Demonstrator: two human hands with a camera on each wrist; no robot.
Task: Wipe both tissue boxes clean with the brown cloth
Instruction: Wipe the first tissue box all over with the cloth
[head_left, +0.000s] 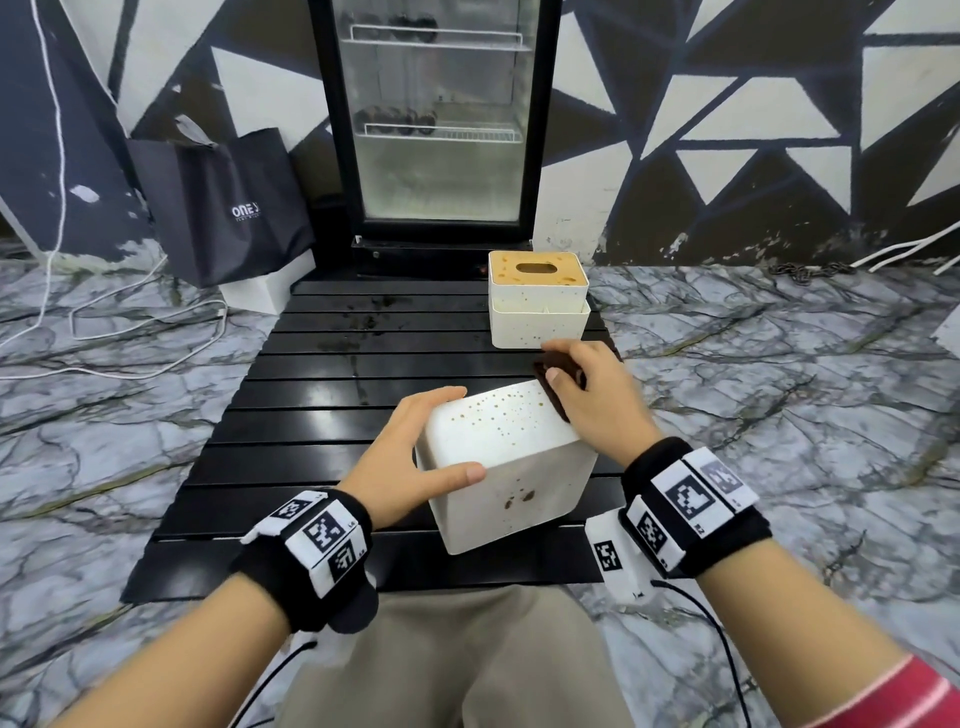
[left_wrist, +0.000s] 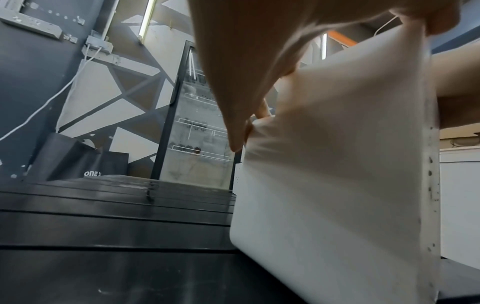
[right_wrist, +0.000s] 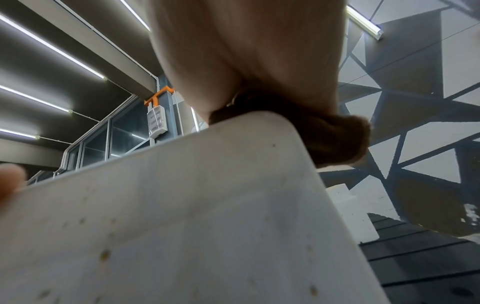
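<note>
A white tissue box (head_left: 511, 457) speckled with brown spots is tipped on the near part of the black slatted table (head_left: 322, 395). My left hand (head_left: 415, 452) grips its left side, thumb on the near top edge and fingers over the far corner; the left wrist view shows the same box (left_wrist: 337, 185) close up. My right hand (head_left: 582, 395) holds the brown cloth (head_left: 558, 376) against the box's far right corner. The cloth (right_wrist: 335, 139) bulges from under the palm above the box (right_wrist: 182, 226) in the right wrist view. The second tissue box (head_left: 537, 299), with a tan lid and oval slot, stands upright behind.
A glass-door fridge (head_left: 436, 119) stands past the table's far end, with a dark paper bag (head_left: 223, 208) on the floor to its left. White cables (head_left: 150, 332) run over the marble floor. Wet dark smears (head_left: 363, 322) mark the table's far slats.
</note>
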